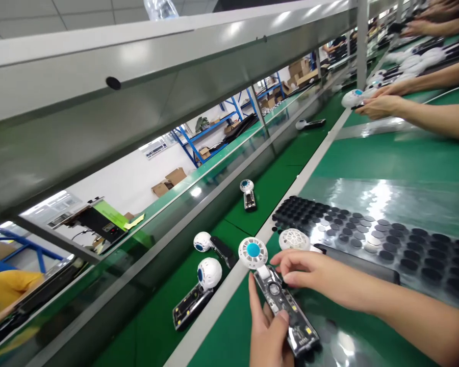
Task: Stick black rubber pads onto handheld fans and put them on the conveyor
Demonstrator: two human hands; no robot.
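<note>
My left hand (pixel 266 334) grips the clear body (pixel 286 311) of a handheld fan from below, with electronics showing through the body. The fan's white round head (pixel 253 251) has a blue centre and tilts up to the left. My right hand (pixel 313 272) reaches in from the right, its fingertips gathered on the upper end of the clear body. Just beyond the fingers lies a second white fan head (pixel 294 239). A sheet of black round rubber pads (pixel 367 239) spreads to the right, close to my right wrist.
A green conveyor belt (pixel 263 219) beside my bench carries several fans (pixel 208 272). Co-workers' hands (pixel 378 107) hold a white fan at upper right, near a pile of white parts. A metal rail (pixel 110 84) runs overhead. Blue shelves with cardboard boxes stand beyond.
</note>
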